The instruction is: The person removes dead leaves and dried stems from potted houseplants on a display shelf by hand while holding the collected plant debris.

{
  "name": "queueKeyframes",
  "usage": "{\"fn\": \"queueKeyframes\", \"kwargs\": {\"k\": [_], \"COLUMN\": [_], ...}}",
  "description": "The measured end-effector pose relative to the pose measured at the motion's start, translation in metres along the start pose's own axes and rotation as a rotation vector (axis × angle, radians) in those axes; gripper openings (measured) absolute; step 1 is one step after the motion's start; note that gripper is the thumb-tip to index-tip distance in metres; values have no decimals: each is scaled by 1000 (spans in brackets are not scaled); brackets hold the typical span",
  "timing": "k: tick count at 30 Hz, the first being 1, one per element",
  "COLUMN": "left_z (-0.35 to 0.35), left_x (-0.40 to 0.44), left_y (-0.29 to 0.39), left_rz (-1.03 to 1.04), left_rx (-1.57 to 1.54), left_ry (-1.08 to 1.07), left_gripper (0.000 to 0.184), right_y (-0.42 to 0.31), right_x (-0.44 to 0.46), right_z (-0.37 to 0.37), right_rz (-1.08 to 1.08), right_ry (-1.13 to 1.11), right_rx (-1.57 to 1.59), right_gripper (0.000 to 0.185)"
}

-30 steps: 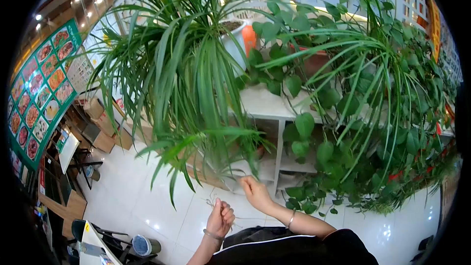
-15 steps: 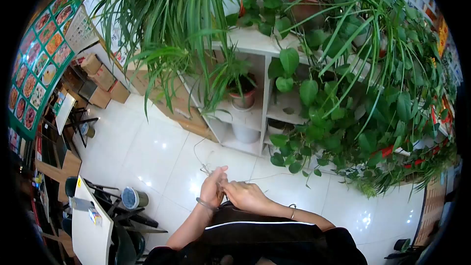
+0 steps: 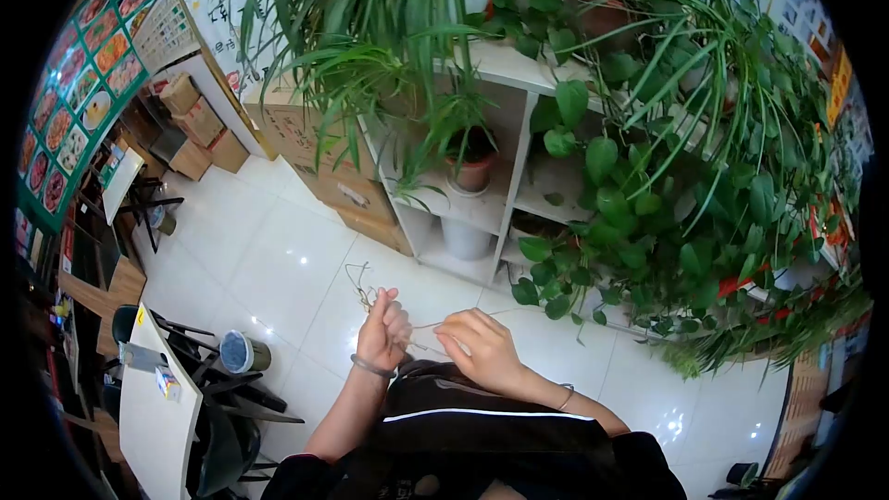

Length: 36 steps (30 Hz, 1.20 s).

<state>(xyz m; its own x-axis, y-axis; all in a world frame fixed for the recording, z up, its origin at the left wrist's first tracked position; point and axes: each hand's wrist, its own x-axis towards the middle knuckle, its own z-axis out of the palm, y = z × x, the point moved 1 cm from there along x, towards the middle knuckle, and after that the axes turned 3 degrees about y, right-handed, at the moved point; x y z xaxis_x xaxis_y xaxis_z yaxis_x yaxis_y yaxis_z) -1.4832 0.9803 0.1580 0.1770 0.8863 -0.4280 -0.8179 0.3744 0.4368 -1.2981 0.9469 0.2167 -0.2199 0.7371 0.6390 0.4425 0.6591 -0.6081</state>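
My left hand point(image 3: 384, 329) is closed around a small bunch of thin, dry, straw-coloured stems point(image 3: 362, 289), whose looped ends stick out above the thumb. A thin strand stretches from this fist across to my right hand point(image 3: 483, 352). The right fingers are bent and pinched together where the strand meets them; the exact grip is partly hidden. Both hands are in front of my dark apron point(image 3: 491, 403), apart from each other.
Ahead stands a white shelf unit point(image 3: 505, 222) with trailing green plants point(image 3: 685, 194) and a small potted plant point(image 3: 472, 171). Cardboard boxes point(image 3: 319, 153) adjoin it. On the left are a white table point(image 3: 162, 417), dark chairs and a bucket point(image 3: 244, 352).
My hands were together and have moved apart, the left slightly up and leftward, the right to the right. The strand now spans between them. The view has shifted slightly.
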Motion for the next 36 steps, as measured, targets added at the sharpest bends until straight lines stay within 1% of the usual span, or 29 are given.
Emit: {"fn": "queueKeyframes", "kwargs": {"k": [2,6,8,10,12,14,17,20,21,22,24,27,30,33,36], "left_z": [-4,-21,-41,-61,-78,-95,-124,-162,-166,-173,-186,-192,-186,-172,-163], "left_x": [4,13,18,23,25,26,27,32,31,33,38,48,60,70,75], "left_y": [12,50,77,106,133,159,195,222,231,239,253,269,278,282,280], "left_rz": [4,14,46,76,103,111,123,140,132,122,103,69,30,-25,-65], "left_rx": [-17,-63,-97,-127,-152,-215,-285,-302,-308,-304,-296,-264,-229,-221,-205], "left_ry": [30,58,34,25,40,58,77,66,91,90,92,89,72,48,28], "left_gripper": [23,23,23,23,23,25,27,26,26,26,25,25,25,25,25], "right_y": [0,9,20,34,71,82,120,136,142,147,151,145,129,128,118], "right_x": [8,46,78,123,165,210,255,282,288,291,295,291,281,265,259], "right_z": [10,46,75,104,144,170,205,220,224,227,229,230,227,225,216], "right_rz": [50,246,354,498,611,711,733,852,815,833,872,862,863,796,717], "right_ry": [1,-2,24,55,115,269,461,623,686,713,765,800,783,709,615], "right_rx": [59,236,336,555,825,953,1034,948,972,962,942,985,767,581,564], "right_gripper": [9,9,13,22,38,48,53,52,39,34,25,15,18,22,26]}}
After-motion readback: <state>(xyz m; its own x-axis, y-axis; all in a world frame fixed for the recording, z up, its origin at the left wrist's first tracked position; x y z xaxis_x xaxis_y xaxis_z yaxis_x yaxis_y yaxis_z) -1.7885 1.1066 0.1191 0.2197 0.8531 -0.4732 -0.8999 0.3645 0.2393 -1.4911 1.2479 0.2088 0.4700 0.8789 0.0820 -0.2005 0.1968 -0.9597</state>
